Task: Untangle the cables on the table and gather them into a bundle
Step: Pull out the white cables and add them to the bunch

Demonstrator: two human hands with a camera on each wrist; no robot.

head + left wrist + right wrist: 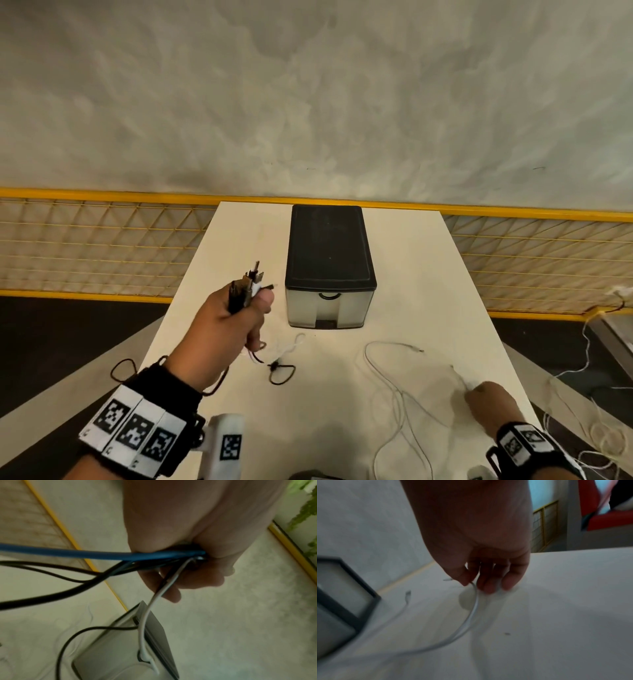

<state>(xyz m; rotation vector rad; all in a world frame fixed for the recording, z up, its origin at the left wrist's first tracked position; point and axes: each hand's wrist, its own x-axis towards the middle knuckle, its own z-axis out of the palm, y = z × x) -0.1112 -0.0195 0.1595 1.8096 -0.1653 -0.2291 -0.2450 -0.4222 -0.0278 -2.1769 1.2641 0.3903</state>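
Note:
My left hand [239, 318] is raised above the white table [411, 274] and grips a bunch of cables just below their plugs [251, 281], which stick up out of the fist. In the left wrist view a blue cable [68, 552], black cables [51, 597] and a white cable [145, 615] trail from that hand [197, 568]. Their slack hangs to the table, ending in a black loop [282, 373]. My right hand [486, 401] is down on the table at the right. Its thumb and fingers [488, 586] pinch a thin white cable [473, 609], which loops across the table [387, 373].
A small drawer box [329, 263] with a black top stands mid-table, right of my left hand. A yellow mesh fence [102, 246] runs behind the table. Thin white wires [582, 411] lie tangled on the floor past the table's right edge.

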